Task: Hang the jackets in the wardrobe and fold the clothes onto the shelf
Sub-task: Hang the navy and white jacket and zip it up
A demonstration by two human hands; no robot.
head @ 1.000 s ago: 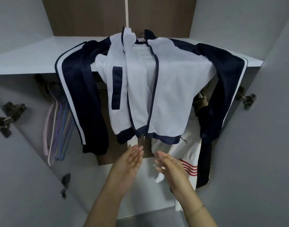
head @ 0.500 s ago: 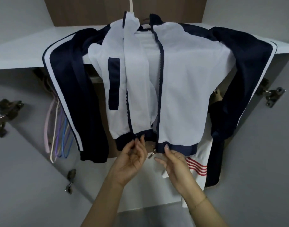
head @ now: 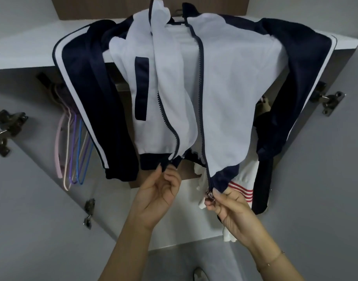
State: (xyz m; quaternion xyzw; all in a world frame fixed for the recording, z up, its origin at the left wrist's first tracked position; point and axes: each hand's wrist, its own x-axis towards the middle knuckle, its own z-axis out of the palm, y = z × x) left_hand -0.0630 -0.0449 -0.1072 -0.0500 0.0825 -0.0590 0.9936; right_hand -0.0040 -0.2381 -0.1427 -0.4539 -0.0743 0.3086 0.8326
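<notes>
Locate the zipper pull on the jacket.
Head view, lower centre-right: the zipper pull sits at the jacket hem's right front edge, pinched by the right hand.

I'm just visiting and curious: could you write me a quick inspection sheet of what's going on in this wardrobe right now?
Surface: white shelf above the rail, bare where visible.
Job's things: white and navy jacket hangs on a hanger, zip open; the front halves are apart at the hem.
Clutter: white garment with red stripes hangs behind the jacket; empty pastel hangers at left.
Hands: left hand pinches the left hem end; right hand pinches the right hem end at the zip slider.
Cables: nothing seen.
Surroundings: open grey doors with metal hinges, brown back panel.
</notes>
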